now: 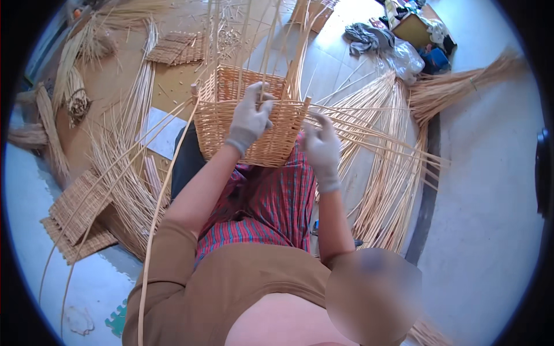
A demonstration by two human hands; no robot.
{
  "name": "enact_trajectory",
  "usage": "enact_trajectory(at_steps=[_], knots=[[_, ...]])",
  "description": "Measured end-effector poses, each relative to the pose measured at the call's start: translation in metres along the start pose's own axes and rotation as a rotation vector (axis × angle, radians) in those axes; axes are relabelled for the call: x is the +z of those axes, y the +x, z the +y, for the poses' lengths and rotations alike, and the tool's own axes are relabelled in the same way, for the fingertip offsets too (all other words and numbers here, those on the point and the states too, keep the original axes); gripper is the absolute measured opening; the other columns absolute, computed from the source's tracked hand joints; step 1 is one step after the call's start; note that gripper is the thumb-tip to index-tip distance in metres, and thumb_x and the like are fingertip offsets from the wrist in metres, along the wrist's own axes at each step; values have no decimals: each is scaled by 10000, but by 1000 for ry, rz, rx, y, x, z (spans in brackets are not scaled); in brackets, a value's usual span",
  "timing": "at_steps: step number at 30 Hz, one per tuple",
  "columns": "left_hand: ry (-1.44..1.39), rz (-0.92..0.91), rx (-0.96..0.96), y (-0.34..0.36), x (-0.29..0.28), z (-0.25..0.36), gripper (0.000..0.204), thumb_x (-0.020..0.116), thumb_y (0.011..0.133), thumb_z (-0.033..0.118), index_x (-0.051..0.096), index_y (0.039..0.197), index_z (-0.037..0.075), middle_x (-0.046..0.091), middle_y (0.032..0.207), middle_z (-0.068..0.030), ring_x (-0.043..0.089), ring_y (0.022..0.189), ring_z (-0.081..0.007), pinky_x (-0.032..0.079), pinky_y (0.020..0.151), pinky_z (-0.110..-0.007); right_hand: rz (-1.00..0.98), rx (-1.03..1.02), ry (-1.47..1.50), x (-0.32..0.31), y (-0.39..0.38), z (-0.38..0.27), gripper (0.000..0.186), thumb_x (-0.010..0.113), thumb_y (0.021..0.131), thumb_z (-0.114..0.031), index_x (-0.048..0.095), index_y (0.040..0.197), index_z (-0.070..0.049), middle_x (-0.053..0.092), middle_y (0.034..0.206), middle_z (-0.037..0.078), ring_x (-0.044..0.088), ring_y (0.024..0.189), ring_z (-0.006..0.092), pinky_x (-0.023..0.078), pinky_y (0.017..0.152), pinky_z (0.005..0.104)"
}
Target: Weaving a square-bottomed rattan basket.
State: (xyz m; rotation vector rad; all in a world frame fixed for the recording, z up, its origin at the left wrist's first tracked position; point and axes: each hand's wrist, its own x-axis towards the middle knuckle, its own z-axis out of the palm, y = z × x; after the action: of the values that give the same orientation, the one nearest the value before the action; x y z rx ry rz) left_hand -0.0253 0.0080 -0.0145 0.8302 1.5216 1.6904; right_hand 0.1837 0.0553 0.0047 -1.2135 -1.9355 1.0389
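Note:
A half-woven wicker basket [213, 130] rests on my lap, tilted with its opening away from me. Tall upright canes [243, 43] rise from its rim. My left hand [249, 122], in a pale glove, is closed over the middle of the near rim, gripping the basket beside an upright cane. Just off the basket's right corner is my right hand [323, 149], also gloved. Motion smears its fingers, so whether it holds a strand is unclear. Long loose strands [381, 135] run out to the right behind it, and others [164, 184] trail from the left corner past my left arm.
A fan of cane bundles [386, 190] lies on the floor to the right. Woven mats [81, 205] and loose strands [118, 167] are at left, with another woven piece [176, 49] farther off. A box of odds and ends [412, 29] and grey cloth [369, 39] sit at far right.

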Motion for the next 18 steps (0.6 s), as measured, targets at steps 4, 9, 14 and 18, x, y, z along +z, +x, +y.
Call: enact_trajectory(at_steps=[4, 9, 14, 18], knots=[[-127, 196, 291, -45, -34, -24, 240, 658, 1057, 90, 608, 1287, 42, 698, 1158, -93, 702, 710, -123, 589, 625, -263, 14, -95, -544, 46, 31, -8, 556, 719, 989, -410, 527, 1488, -255, 707, 722, 182, 732, 708, 392, 542, 654, 507], [-82, 586, 282, -41, -143, -31, 165, 789, 993, 156, 681, 1062, 52, 712, 948, -16, 642, 686, -99, 553, 628, -265, 9, -5, -361, 56, 24, -13, 614, 711, 997, -320, 458, 1554, -273, 745, 860, 178, 750, 786, 368, 545, 676, 517], [-11, 552, 264, -52, -155, -33, 213, 843, 949, 173, 746, 1086, 42, 757, 951, -8, 701, 831, -121, 582, 789, -280, -194, -99, 45, 95, -30, -66, 559, 700, 1000, -93, 539, 1521, -217, 708, 804, 51, 701, 722, 174, 580, 710, 354], [-104, 253, 275, -67, -160, -21, 302, 814, 933, 57, 695, 1203, -4, 735, 1155, -104, 708, 1038, -152, 578, 974, -315, -399, -692, -10, 144, -50, -123, 454, 792, 910, -197, 689, 1352, -209, 731, 900, 107, 729, 782, 313, 585, 707, 399]])
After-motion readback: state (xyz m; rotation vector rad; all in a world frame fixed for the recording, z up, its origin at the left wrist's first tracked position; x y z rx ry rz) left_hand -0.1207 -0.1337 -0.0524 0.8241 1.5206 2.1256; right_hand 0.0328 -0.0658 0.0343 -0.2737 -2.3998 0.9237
